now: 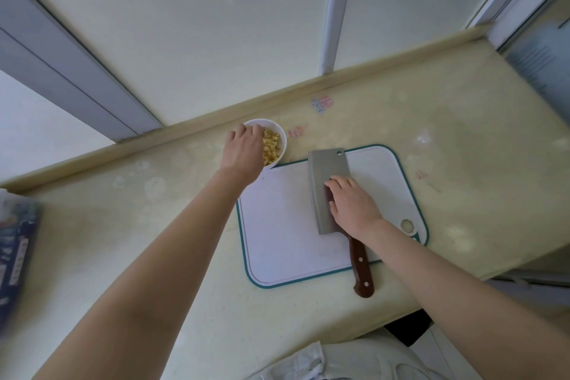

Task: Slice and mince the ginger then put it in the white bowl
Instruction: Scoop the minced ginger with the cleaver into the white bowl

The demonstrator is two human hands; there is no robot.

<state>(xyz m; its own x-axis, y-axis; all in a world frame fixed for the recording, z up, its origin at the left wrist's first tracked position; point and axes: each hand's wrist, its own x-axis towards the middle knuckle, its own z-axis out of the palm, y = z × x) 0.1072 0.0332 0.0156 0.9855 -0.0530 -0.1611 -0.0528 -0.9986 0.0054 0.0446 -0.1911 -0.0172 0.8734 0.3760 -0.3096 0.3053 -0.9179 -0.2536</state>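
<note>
The left grip (pixel 245 148) is held over the near-left rim of the white bowl (pixel 283 140), with its fingers bent down into the bowl. The fingertips are hidden behind the knuckles, so it cannot be told whether anything is pinched between them. The ginger (pixel 272 149), cut into small yellow cubes, is seen heaped inside the bowl, just beyond and to the right of those fingers.

The right grip (pixel 354 205) is laid on the cleaver (pixel 327 170). Its fingers are loosely spread over the place where blade and handle meet, resting on it rather than closed round it. The cleaver is laid flat on the cutting board (pixel 277 225). Its broad steel blade is stretched away from the grip toward the far edge, and its brown riveted handle (pixel 361 268) is passed back under the wrist and out over the board's near edge.

The teal-edged white board is placed on the pale yellow desk (pixel 462 148), with the bowl touching its far-left corner. Well to the left of the left grip, a blurred blue package (pixel 15 256) is seen at the desk's edge.
</note>
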